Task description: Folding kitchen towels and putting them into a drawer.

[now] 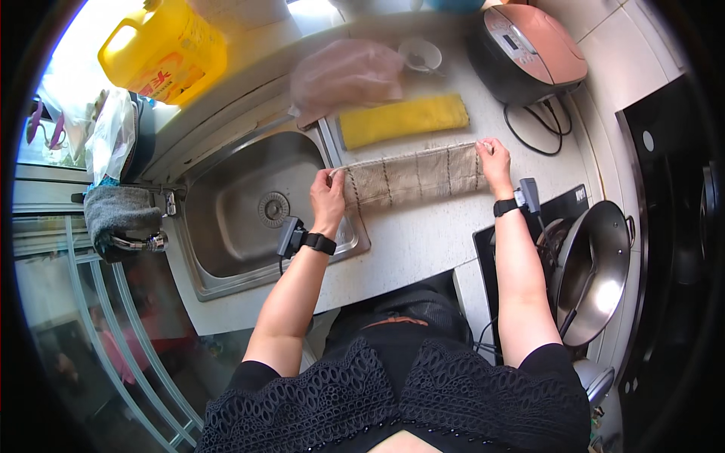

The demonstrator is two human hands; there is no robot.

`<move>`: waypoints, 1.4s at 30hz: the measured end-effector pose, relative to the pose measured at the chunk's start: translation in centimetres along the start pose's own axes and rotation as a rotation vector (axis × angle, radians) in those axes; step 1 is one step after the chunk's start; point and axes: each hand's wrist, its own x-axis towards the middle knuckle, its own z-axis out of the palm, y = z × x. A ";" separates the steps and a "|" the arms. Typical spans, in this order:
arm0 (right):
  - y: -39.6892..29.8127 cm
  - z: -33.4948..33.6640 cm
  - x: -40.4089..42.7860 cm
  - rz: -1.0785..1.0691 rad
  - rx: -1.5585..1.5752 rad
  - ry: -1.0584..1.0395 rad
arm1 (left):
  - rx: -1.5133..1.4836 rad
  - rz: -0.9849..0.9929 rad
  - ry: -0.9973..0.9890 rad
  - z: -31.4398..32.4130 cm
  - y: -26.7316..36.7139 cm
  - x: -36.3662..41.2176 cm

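Observation:
A beige cloth with dark stitched lines (417, 176) is stretched in a folded strip between my two hands, above the white counter. My left hand (328, 195) pinches its left upper corner, near the sink's right rim. At the other end, my right hand (495, 165) pinches the right upper corner between thumb and fingers. Just behind the strip lies a folded yellow cloth (404, 120) on the counter. A pinkish plastic bag (346, 79) rests behind the yellow cloth, and a small white bowl (419, 55) stands to the bag's right.
The stainless steel sink (249, 204) is at left, with a grey cloth (122, 212) draped over the faucet. A yellow jug (164, 54) stands at back left. A pink and black rice cooker (527, 54) stands at back right; a wok (596, 277) sits right of my right forearm.

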 end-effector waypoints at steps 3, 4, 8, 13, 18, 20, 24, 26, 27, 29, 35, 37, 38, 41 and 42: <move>0.1 1.5 0.6 -0.001 -0.112 0.032 | 0.170 -0.002 0.093 1.4 -0.4 1.1; 0.0 1.8 0.6 -0.001 -0.150 -0.001 | 0.206 -0.003 0.106 1.5 -0.5 1.3; 0.3 2.4 1.0 -0.002 -0.234 -0.019 | 0.352 0.042 0.114 1.9 -0.5 1.7; 0.3 2.5 1.3 0.012 -0.266 0.004 | 0.373 0.085 0.119 2.1 -0.4 1.9; 0.1 3.1 1.3 0.000 -0.271 0.032 | 0.366 0.039 0.131 2.0 0.1 1.9; 0.1 3.5 1.1 -0.033 -0.283 0.038 | 0.377 -0.001 0.144 1.7 0.0 1.7; -0.5 3.0 0.4 -0.126 -0.304 0.077 | 0.456 0.178 0.211 2.2 -1.8 1.7; -0.2 2.6 0.2 -0.131 -0.352 0.096 | 0.455 0.152 0.238 2.4 -1.1 1.1; -0.2 2.5 0.2 -0.140 -0.352 0.130 | 0.437 0.169 0.249 2.4 -0.9 1.2; 0.9 2.7 0.3 -0.186 -0.395 0.162 | 0.417 0.185 0.270 2.3 -0.8 1.3; 0.3 3.0 0.7 -0.196 -0.413 0.091 | 0.394 0.118 0.254 1.9 -1.4 1.4; 1.3 2.9 1.1 -0.182 -0.402 0.072 | 0.380 0.143 0.239 1.8 -1.4 1.4; 1.8 2.8 1.3 -0.194 -0.377 0.087 | 0.368 0.167 0.216 1.7 -1.4 1.5; 2.3 2.4 1.9 -0.116 -0.350 0.015 | 0.374 0.163 0.160 1.2 -1.1 1.9; 2.2 2.5 1.9 -0.146 -0.371 0.036 | 0.374 0.165 0.165 1.1 -1.2 2.1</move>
